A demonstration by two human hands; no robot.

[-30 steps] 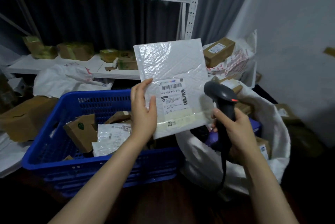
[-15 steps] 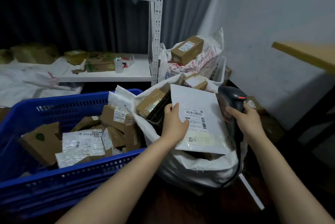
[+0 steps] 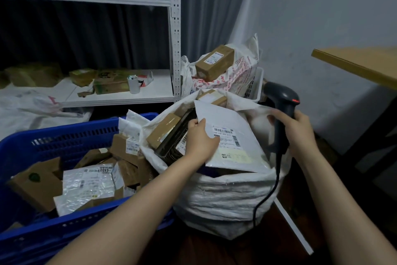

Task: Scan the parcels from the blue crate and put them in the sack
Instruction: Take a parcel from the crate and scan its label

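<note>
Item: white mailer [image 3: 229, 116], label up, lying tilted across the open mouth of the sack [image 3: 225, 196], its near edge over the front rim, not yet dropped in. Held by: left hand [image 3: 199, 140], fingers [image 3: 194, 124] pinching the mailer's left edge, thumb on top beside the barcode. Right hand [image 3: 300, 133]: fingers curled tight round the handle of the scanner [image 3: 281, 97], which is held above the sack's far right rim; its cable [image 3: 266, 198] hangs down the sack's side. Step, as judged: putting the parcel in the sack. Handling: release over the middle of the mouth and lay it flat on the contents, since the slick, light mailer could ride the rim and slide out. The sack looks nearly full, so a light press may be needed. Keep scanner and cable outside the mouth. In the sack: brown carton [image 3: 163, 129] and dark packet [image 3: 176, 144], just left of the hand, crowding that side. Adjacent: blue crate [image 3: 64, 134], touching the sack on the left, holding a silver packet [image 3: 88, 183] and several brown parcels [image 3: 36, 181], so much appears left to scan. Beyond: printed bag [image 3: 242, 75] with a box [image 3: 214, 61] on top, just behind the sack; shelf [image 3: 120, 97] with a cup [image 3: 134, 84]; desk [image 3: 361, 65], right, well apart.
</note>
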